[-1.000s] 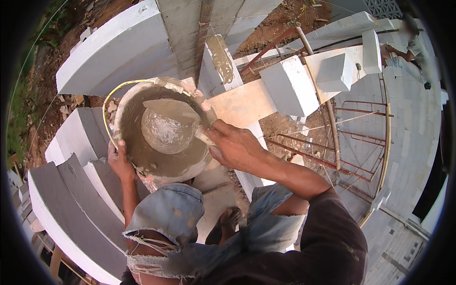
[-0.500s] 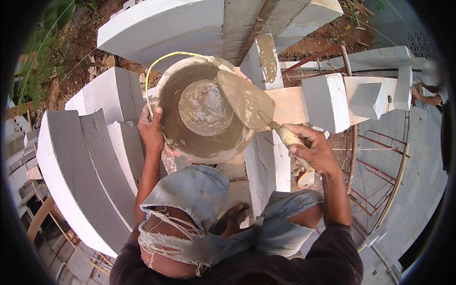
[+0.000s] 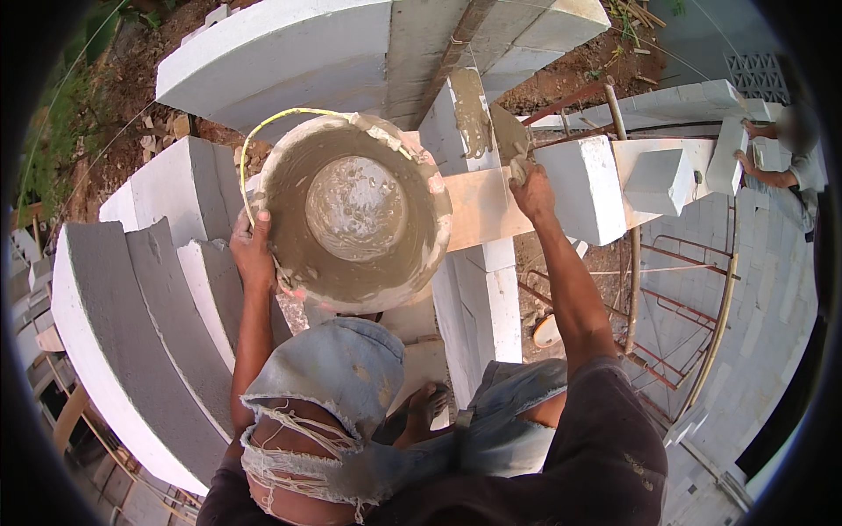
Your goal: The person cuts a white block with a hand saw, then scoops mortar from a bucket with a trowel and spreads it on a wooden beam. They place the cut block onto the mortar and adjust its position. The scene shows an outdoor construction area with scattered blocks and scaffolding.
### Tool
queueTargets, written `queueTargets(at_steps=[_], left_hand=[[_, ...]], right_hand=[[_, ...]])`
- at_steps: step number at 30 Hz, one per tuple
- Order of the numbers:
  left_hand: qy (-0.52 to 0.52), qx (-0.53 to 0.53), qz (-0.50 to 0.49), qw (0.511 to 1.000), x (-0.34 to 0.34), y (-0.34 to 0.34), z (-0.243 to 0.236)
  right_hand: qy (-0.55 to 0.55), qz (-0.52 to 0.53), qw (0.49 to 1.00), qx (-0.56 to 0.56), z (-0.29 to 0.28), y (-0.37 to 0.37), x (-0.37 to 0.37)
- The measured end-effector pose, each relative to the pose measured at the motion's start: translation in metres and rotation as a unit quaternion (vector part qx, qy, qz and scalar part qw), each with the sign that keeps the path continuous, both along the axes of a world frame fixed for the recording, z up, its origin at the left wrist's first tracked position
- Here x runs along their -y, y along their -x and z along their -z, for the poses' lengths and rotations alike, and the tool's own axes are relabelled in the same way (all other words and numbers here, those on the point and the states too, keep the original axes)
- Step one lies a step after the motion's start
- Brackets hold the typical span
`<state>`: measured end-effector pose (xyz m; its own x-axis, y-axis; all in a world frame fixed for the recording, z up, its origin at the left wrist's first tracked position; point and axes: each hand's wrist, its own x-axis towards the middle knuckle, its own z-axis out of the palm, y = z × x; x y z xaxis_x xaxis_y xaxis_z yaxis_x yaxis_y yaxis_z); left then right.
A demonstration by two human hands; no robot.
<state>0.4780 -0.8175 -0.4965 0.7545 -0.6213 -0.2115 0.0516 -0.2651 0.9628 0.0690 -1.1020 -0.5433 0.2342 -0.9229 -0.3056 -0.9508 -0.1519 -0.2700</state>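
Big pale blocks [image 3: 96, 298] stand on the left, and brown dirt [image 3: 566, 70] lies farther off. Just past the knees [image 3: 329, 364] is a round, muddy bucket [image 3: 441, 219] with wet grey mortar [image 3: 353, 209] inside. The left hand [image 3: 253, 250] holds its side tight. The right hand [image 3: 533, 191] is wrapped around a muddy trowel [image 3: 509, 134], right by a narrow white block wall [image 3: 445, 131].

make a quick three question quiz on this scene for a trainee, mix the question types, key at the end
1. Which hand holds the trowel?

2. True or false: the left hand is touching the bucket.

3. What colour is the bucket's looped handle?
a) red
b) yellow
c) black

Key:
1. The right hand.
2. True; it is at the bucket's left side.
3. b
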Motion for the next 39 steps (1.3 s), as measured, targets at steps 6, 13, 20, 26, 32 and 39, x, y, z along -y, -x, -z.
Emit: queueTargets(at_steps=[6, 13, 20, 26, 32, 39], left_hand=[[-0.049, 0.012, 0.007, 0.999, -0.014, 0.002, -0.012], [-0.033, -0.036, -0.037, 0.998, -0.028, 0.028, -0.015], [-0.048, -0.007, -0.023, 0.999, -0.057, 0.000, 0.002], [-0.003, -0.082, -0.049, 0.995, -0.046, 0.009, 0.011], [-0.089, 0.172, -0.066, 0.979, -0.053, -0.001, -0.002], [0.025, 0.320, 0.012, 0.947, -0.005, 0.042, -0.085]], right_hand=[[0.045, -0.079, 0.974, 0.207, -0.151, -0.001, -0.069], [-0.226, -0.238, 0.910, 0.254, -0.181, -0.054, -0.143], [-0.264, -0.098, 0.908, 0.309, -0.133, -0.026, -0.069], [0.111, 0.050, 0.973, -0.196, -0.073, 0.115, 0.043], [0.125, 0.077, 0.980, -0.133, -0.053, 0.106, 0.019], [0.219, 0.078, 0.963, 0.138, -0.085, 0.151, -0.055]])
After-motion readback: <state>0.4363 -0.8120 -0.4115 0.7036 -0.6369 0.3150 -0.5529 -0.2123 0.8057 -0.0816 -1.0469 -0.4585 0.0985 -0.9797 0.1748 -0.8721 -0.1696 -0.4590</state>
